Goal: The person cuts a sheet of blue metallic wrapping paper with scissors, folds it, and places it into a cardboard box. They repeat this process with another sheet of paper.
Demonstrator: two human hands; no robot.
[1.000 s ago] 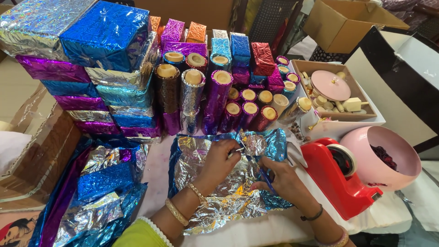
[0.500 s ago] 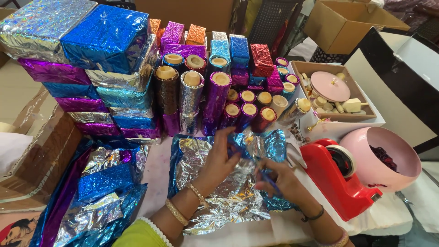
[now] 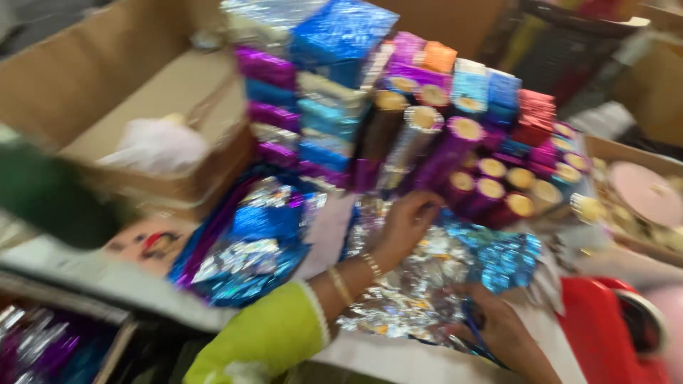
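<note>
1. Though the frame is smeared with motion blur, the left hand (image 3: 405, 227) shows at centre, fingers loosely spread and laid flat on a crumpled sheet of silver-and-blue foil wrap (image 3: 434, 284); gold bangles ring its wrist and a lime-green sleeve (image 3: 267, 341) runs down to the lower edge.
2. The right hand (image 3: 501, 331) sits at lower right of centre, on the near edge of the same foil sheet. Its fingers are curled around something thin and blue (image 3: 475, 334), but the blur hides what that is and how tightly they close.
3. The foil wrap lies spread on a pale table surface (image 3: 324, 227), between the two hands, with its blue part turned toward the right of the frame.
4. Just above the left hand's fingertips stand foil-wrapped cylinders (image 3: 455, 160) with tan round ends, purple and dark, leaning in rows across centre right.
5. Left of them, at upper centre, rises a stack of foil-wrapped boxes (image 3: 313, 85) in blue, purple and silver.
6. A loose heap of blue and silver foil sheets (image 3: 249, 249) lies left of centre, near the left forearm.
7. A red tape dispenser (image 3: 605, 327) fills the lower right corner, close beside the right hand.
8. An open cardboard box (image 3: 142, 107) occupies the upper left.
</note>
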